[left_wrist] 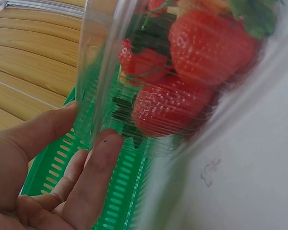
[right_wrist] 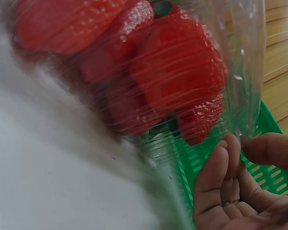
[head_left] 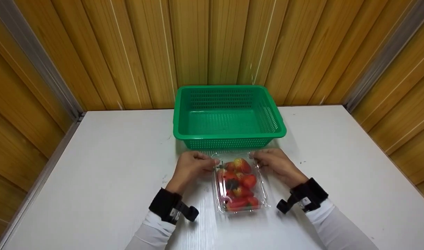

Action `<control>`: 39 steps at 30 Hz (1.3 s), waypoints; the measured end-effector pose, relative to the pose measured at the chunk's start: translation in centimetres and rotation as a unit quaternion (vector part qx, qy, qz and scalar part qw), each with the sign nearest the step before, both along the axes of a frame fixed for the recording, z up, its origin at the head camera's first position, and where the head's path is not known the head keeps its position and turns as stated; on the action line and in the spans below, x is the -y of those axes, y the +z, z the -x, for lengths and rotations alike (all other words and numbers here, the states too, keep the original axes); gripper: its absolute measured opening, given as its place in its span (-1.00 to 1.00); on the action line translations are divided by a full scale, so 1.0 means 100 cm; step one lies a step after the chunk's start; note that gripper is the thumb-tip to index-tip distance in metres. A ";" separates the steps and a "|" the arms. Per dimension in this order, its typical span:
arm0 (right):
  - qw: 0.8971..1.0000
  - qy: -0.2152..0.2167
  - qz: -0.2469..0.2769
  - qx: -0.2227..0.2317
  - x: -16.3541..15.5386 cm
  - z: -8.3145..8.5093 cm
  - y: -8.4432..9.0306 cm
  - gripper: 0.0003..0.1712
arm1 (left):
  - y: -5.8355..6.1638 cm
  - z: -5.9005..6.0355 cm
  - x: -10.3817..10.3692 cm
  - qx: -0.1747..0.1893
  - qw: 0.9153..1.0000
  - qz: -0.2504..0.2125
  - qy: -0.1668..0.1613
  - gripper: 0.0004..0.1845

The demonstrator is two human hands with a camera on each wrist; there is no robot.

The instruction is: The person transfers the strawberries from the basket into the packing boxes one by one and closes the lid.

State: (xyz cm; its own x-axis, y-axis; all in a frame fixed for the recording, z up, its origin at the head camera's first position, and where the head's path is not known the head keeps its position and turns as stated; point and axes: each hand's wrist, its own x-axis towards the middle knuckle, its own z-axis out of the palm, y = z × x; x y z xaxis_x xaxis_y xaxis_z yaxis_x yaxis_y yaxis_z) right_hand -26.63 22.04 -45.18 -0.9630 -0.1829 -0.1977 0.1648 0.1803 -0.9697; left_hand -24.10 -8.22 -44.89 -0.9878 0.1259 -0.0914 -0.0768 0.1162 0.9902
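A clear plastic clamshell box (head_left: 262, 194) full of red strawberries (head_left: 248, 181) is on the near side of the green basket, its lid down over the fruit. My left hand (head_left: 195, 166) pinches its far left corner between thumb and fingers. At the far right corner, my right hand (head_left: 276, 163) pinches the rim the same way. Through the clear wall in the left wrist view, strawberries (left_wrist: 173, 108) with green leaves show close to the fingertips. More strawberries (right_wrist: 177, 67) press near the side wall in the right wrist view.
A green slotted plastic basket (head_left: 229, 136) stands just beyond the box, with nothing inside it. Both rest on a white table (head_left: 121, 166). Wood-patterned panels (head_left: 226, 41) rise behind and at both sides. Black straps with small cameras are on both wrists.
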 end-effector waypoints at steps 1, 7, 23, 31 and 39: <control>1.000 0.001 0.000 -0.001 0.000 0.000 0.000 -0.78 | -0.001 0.000 0.000 -0.003 1.000 -0.002 0.000 -0.72; 1.000 0.010 0.004 -0.002 0.000 0.001 -0.002 -0.78 | -0.004 0.001 0.002 -0.004 1.000 -0.021 -0.007 -0.69; 1.000 -0.013 0.004 -0.005 -0.003 0.003 -0.002 -0.76 | -0.007 0.002 0.011 0.071 0.985 -0.087 -0.127 -0.82; 1.000 -0.022 0.010 -0.001 -0.005 0.003 -0.001 -0.78 | -0.005 -0.002 0.015 0.092 0.972 -0.052 -0.212 -0.87; 0.999 -0.021 0.027 0.011 -0.007 0.008 -0.004 -0.74 | -0.008 -0.007 0.012 0.118 0.948 -0.017 -0.294 -0.87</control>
State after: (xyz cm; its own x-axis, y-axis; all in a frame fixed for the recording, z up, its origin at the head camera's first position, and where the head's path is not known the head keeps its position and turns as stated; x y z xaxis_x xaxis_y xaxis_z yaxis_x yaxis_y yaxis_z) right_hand -27.43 22.70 -45.53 -0.9656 -0.1532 -0.2101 0.1929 0.1194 -0.9739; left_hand -23.38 -9.47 -45.69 -0.6986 0.6555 -0.2868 -0.2284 0.1756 0.9576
